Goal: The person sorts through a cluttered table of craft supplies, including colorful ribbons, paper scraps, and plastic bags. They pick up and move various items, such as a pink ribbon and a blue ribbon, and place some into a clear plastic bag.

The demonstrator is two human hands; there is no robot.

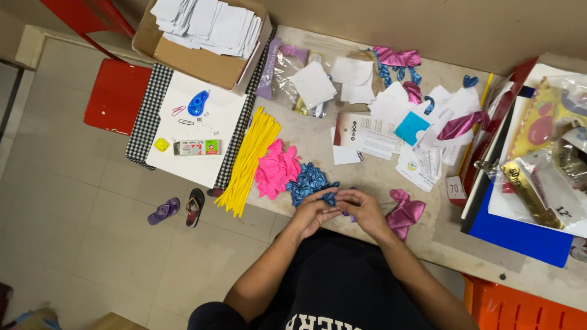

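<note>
A small blue balloon (331, 199), limp and uninflated, sits pinched between both hands at the near edge of the table (391, 177). It lies just right of the heap of blue balloons (307, 181), shiny and crumpled, touching that heap's edge.

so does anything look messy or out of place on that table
Somewhat. White paper slips lie scattered loose among pink foil balloons at the table's far side, and a cardboard box of more slips overhangs the table's end. A pair of flip-flops sits on the floor. The left hand and right hand pinch a blue balloon.
</note>
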